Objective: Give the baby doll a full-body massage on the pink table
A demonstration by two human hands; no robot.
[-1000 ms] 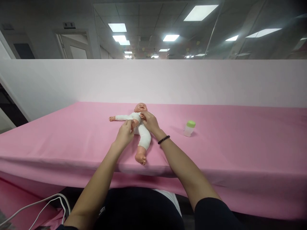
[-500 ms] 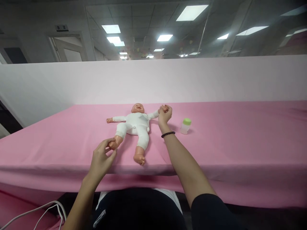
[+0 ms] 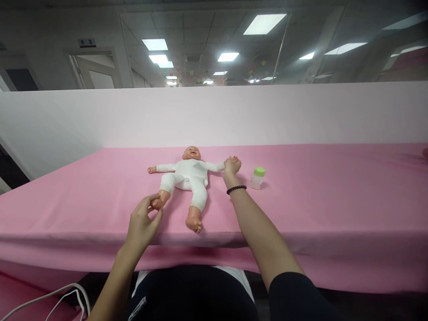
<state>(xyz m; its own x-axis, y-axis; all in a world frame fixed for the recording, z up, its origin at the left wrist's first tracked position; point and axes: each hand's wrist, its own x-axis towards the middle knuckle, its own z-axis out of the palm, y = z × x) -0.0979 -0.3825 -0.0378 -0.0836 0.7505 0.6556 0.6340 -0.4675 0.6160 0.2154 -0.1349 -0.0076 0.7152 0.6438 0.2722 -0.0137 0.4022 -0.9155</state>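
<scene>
A baby doll with a white cloth body lies on its back on the pink-covered table, feet toward me and limbs spread. My left hand grips the doll's foot at the left, thumb below it and fingers above. The doll's other foot lies free near the table's front edge. At the right, my right hand is closed round the doll's hand on its outstretched arm; most of that small hand is hidden. Just right of my right hand stands a small clear bottle with a green cap.
A white partition rises behind the table, with glass above it. White cables loop at the lower left, below the table's front edge. Something skin-coloured shows at the far right edge.
My right hand has moved slightly down and outward with the doll's hand, and the doll's arm lies lower. My left hand keeps its grip on the foot.
</scene>
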